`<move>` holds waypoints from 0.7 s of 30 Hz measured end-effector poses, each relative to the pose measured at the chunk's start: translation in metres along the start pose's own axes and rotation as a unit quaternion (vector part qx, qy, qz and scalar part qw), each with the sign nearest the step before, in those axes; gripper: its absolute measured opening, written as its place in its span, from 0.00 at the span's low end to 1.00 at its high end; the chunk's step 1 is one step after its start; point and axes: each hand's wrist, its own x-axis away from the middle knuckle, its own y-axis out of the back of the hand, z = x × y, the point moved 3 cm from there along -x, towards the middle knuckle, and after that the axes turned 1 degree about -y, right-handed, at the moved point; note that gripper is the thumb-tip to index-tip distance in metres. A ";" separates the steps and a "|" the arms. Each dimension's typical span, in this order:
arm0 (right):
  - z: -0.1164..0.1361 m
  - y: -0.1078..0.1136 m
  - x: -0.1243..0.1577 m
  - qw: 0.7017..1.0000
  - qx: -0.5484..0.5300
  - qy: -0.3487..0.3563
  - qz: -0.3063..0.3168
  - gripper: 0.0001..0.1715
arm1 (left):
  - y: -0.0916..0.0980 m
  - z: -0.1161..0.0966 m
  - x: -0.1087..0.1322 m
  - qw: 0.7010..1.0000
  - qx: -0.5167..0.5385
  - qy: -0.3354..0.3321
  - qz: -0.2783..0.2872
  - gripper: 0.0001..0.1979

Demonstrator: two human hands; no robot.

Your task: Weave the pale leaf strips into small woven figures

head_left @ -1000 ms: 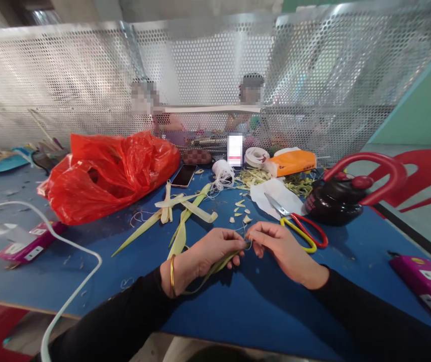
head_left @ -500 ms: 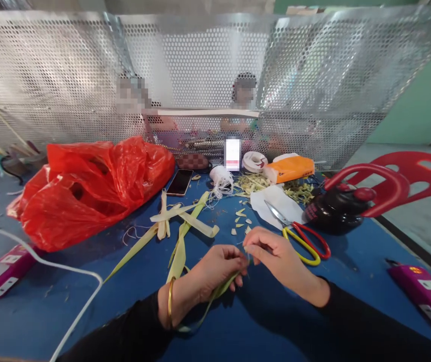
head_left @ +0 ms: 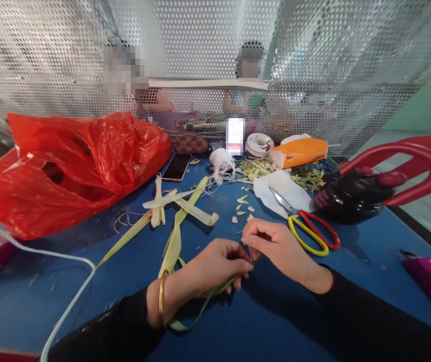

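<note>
In my left hand (head_left: 217,266) a narrow green leaf strip (head_left: 204,305) is gripped, its tail looping down under the wrist. My right hand (head_left: 277,249) is pinched close beside the left fingertips. A thin, needle-like sliver (head_left: 250,253) shows between the two hands, at the right fingertips; its details are too small to make out. Beyond the left hand lie a longer pale-green leaf (head_left: 173,246) and a bundle of folded, cream-coloured husk strips (head_left: 158,203). Scissors (head_left: 308,229) with yellow and red handles rest to the right, blades on white paper (head_left: 271,188).
A red plastic bag (head_left: 75,176) fills the left side, with a white cable (head_left: 75,259) before it. Farther back are a phone (head_left: 176,167), white string (head_left: 222,162) and an orange packet (head_left: 302,152). A black pot (head_left: 351,196) stands right. Two people sit behind a perforated metal screen (head_left: 200,50).
The camera view has tilted down somewhat. My hands stay together in nearly the same pose, and the sliver between them now shows more plainly.
</note>
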 end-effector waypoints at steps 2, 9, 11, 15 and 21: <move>0.001 0.001 0.001 1.000 -0.026 -0.008 0.001 0.13 | 0.001 0.000 0.000 1.000 0.019 0.008 -0.002 0.02; 0.007 0.004 0.004 0.994 -0.106 0.019 0.003 0.16 | 0.006 -0.001 0.000 0.998 0.062 0.015 -0.012 0.09; 0.007 0.001 0.005 0.991 -0.133 0.005 0.027 0.16 | 0.005 -0.001 0.000 0.999 0.048 0.008 0.005 0.09; 0.008 -0.003 0.006 0.988 -0.148 -0.012 0.042 0.16 | 0.004 0.001 0.000 1.000 0.016 0.002 0.026 0.08; 0.004 -0.009 0.005 0.987 -0.144 -0.043 0.061 0.18 | -0.001 0.000 0.001 0.999 -0.018 -0.007 0.042 0.05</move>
